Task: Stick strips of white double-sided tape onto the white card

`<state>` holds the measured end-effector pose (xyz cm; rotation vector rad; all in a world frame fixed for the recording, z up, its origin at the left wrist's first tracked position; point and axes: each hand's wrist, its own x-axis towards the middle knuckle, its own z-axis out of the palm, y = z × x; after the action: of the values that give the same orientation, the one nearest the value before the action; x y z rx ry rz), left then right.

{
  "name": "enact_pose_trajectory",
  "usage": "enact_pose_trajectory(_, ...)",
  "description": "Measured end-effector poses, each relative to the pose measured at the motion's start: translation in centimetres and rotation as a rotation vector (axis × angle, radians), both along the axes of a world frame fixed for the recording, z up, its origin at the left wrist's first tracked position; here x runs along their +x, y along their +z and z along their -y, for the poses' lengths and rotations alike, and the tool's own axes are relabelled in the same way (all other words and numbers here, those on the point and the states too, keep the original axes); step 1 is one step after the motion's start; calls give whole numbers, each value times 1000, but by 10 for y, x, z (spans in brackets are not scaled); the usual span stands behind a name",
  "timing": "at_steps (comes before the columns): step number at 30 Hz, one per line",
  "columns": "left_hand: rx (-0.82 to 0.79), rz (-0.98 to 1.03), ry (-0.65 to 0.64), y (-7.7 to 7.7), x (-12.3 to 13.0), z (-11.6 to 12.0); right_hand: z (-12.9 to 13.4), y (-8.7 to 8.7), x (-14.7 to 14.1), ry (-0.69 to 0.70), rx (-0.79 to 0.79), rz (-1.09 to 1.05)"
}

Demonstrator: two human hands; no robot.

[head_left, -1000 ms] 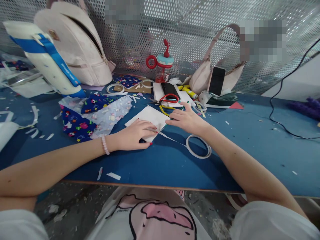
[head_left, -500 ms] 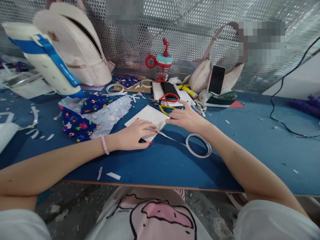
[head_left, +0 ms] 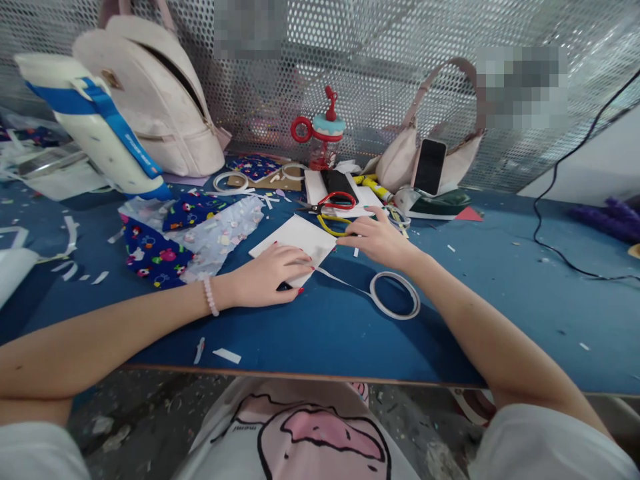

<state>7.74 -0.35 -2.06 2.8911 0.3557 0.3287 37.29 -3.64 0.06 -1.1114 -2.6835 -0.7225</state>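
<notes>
My left hand (head_left: 273, 272) lies spread over a white square piece (head_left: 301, 233) on the blue table, pressing its lower left side. A dark object under that hand is mostly hidden. From the lower edge of the square a thin white strip runs to a roll of white tape (head_left: 395, 295), which lies flat below my right hand. My right hand (head_left: 373, 237) is just beyond the right corner of the square, its fingers bent and partly together; what it holds, if anything, is too small to make out. Red-handled scissors (head_left: 336, 201) lie behind, near a yellow-handled tool (head_left: 333, 225).
Patterned blue fabric (head_left: 160, 253) lies at left, before a tilted bottle (head_left: 97, 127) and a pale backpack (head_left: 155, 100). A cup (head_left: 326, 141), handbag (head_left: 397, 157) and phone (head_left: 430, 167) stand at the back. A black cable (head_left: 555, 250) runs at right. Paper scraps lie about.
My right hand has shifted slightly right, away from the corner of the white square. My left hand stays on the square. The view has tilted slightly.
</notes>
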Motion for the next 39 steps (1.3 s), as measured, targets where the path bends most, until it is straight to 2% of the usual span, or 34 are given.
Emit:
enact_pose_trajectory(6, 41, 21, 61, 2, -3, 3, -9, 2, 42, -204, -32, -147)
enact_pose_trajectory(9, 85, 14, 178, 2, -4, 5, -14, -4, 68, -298, -77, -235)
enact_pose_trajectory(11, 85, -46, 294, 3, -4, 6, -17, -10, 81, -391, -175, -321)
enact_pose_trajectory(13, 47, -121, 388, 3, -5, 6, -18, -15, 89, -417, -229, -322)
enact_pose_trajectory(16, 24, -158, 413, 3, -5, 4, -17, -17, 91, -400, -234, -265)
enact_pose_trajectory(19, 54, -113, 389, 3, -6, 2, -15, -9, 80, -389, -188, -211)
enact_pose_trajectory(22, 58, -91, 396, 3, -6, 2, -9, 1, 50, -358, -129, -155)
enact_pose_trajectory(24, 54, -99, 408, 4, -6, 3, -2, 5, 21, -284, -207, -203)
enact_pose_trajectory(27, 74, -98, 425, 6, -5, 5, 11, 4, -23, -135, -420, -205)
enact_pose_trajectory(30, 125, -92, 437, 7, -6, 7, 22, 0, -51, -122, -462, -105)
enact_pose_trajectory(35, 167, -115, 456, 11, -7, 12, 30, -4, -63, -115, -350, 112)
enact_pose_trajectory(39, 164, -163, 503, 12, -6, 15, 31, -4, -65, -101, -329, 217)
